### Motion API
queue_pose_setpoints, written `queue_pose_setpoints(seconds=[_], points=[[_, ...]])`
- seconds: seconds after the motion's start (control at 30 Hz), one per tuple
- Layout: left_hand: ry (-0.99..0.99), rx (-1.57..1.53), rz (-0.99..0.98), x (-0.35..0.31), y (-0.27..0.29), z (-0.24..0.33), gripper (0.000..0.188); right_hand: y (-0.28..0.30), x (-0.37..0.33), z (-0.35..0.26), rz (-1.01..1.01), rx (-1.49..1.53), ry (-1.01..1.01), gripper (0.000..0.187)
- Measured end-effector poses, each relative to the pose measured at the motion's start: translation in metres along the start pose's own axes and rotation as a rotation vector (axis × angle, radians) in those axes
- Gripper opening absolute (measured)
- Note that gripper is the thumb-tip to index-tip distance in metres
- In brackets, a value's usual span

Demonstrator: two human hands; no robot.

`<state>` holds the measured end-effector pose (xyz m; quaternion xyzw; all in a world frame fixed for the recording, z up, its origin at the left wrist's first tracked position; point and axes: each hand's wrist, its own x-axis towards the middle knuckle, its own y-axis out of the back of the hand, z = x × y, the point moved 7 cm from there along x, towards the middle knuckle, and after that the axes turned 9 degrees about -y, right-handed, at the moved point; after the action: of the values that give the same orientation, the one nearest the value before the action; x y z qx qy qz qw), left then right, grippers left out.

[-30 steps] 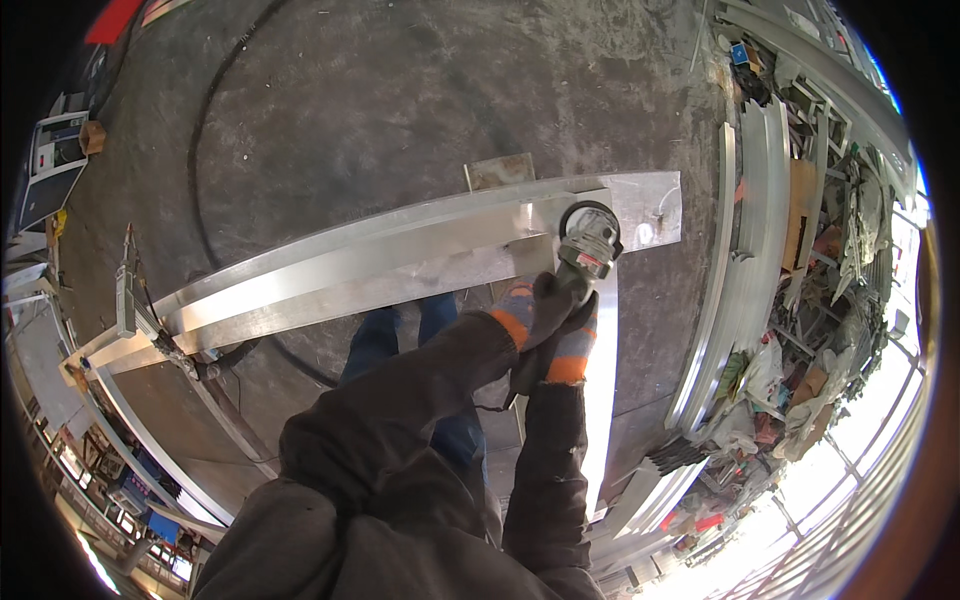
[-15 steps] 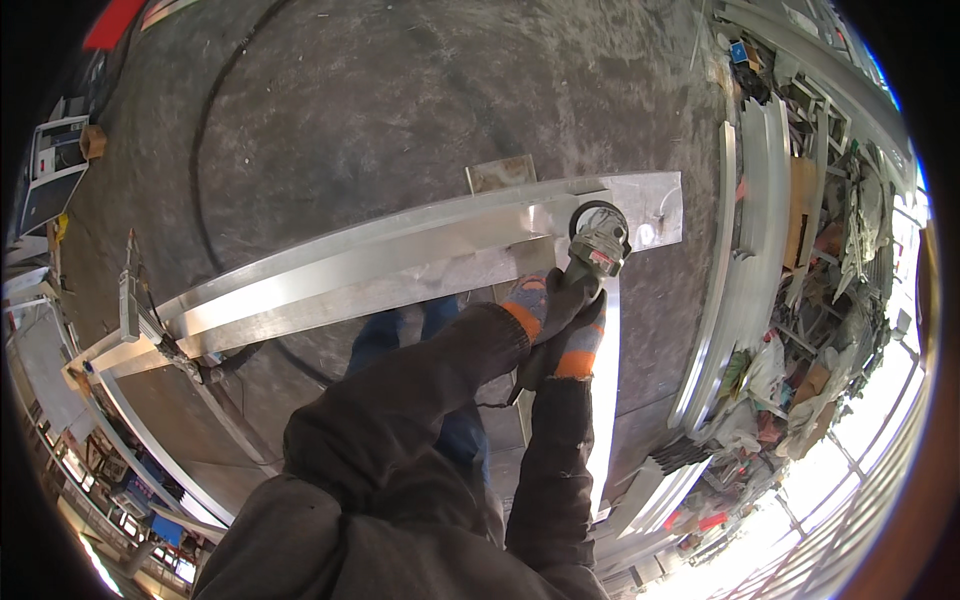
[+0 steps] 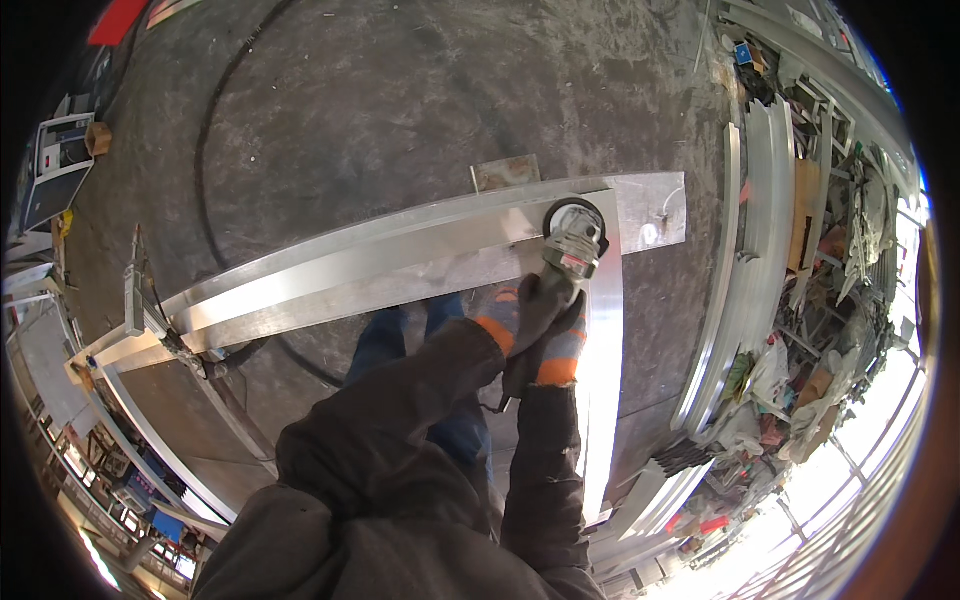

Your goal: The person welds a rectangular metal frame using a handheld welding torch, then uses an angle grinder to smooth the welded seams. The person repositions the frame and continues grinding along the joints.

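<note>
Both my hands wear grey and orange work gloves and are wrapped round the body of an angle grinder. My left hand grips from the left side, close behind the grinder's head. My right hand holds it from the right and nearer to me; the gloves partly hide the grinder's body. The round, dark-rimmed disc end lies over the corner where a long silvery metal bar meets a second metal bar running toward me. I cannot tell whether the disc touches the metal.
A flat metal plate sticks out right of the corner, and a smaller plate lies just beyond the bar. A clamp-like tool sits at the bar's left end. Metal profiles and scrap line the right side.
The grinder and both hands have shifted left across the corner, uncovering more of the bar's right end. My grip stays the same.
</note>
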<state>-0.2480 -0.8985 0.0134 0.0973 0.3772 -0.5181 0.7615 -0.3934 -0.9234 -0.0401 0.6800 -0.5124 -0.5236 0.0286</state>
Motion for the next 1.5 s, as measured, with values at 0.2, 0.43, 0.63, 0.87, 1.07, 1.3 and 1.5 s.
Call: queue_pose_setpoints(seconds=[0.2, 0.43, 0.63, 0.87, 1.07, 1.3, 1.5], points=[[-0.258, 0.495, 0.075, 0.002, 0.008, -0.004, 0.055, -0.008, -0.007, -0.005, -0.197, 0.650, -0.115, 0.034], [0.001, 0.319, -0.246, -0.006, -0.013, -0.024, 0.050, 0.005, -0.030, -0.020, -0.092, 0.593, -0.038, 0.030], [-0.027, 0.048, 0.024, -0.009, 0.003, -0.008, 0.058, 0.007, -0.024, -0.020, 0.051, -0.064, 0.107, 0.025], [0.012, 0.172, -0.014, -0.001, -0.003, 0.010, 0.058, 0.010, -0.009, -0.026, 0.077, -0.071, 0.303, 0.017], [0.010, 0.297, -0.256, 0.000, -0.022, 0.015, 0.056, 0.016, -0.002, -0.015, -0.067, 0.400, 0.044, 0.022], [0.006, 0.089, -0.238, -0.003, -0.001, 0.013, 0.052, 0.002, -0.025, -0.036, -0.257, 0.129, 0.154, 0.027], [-0.202, 0.373, -0.143, -0.032, 0.024, 0.028, 0.051, -0.032, -0.045, -0.029, -0.129, 0.189, 0.243, 0.036]])
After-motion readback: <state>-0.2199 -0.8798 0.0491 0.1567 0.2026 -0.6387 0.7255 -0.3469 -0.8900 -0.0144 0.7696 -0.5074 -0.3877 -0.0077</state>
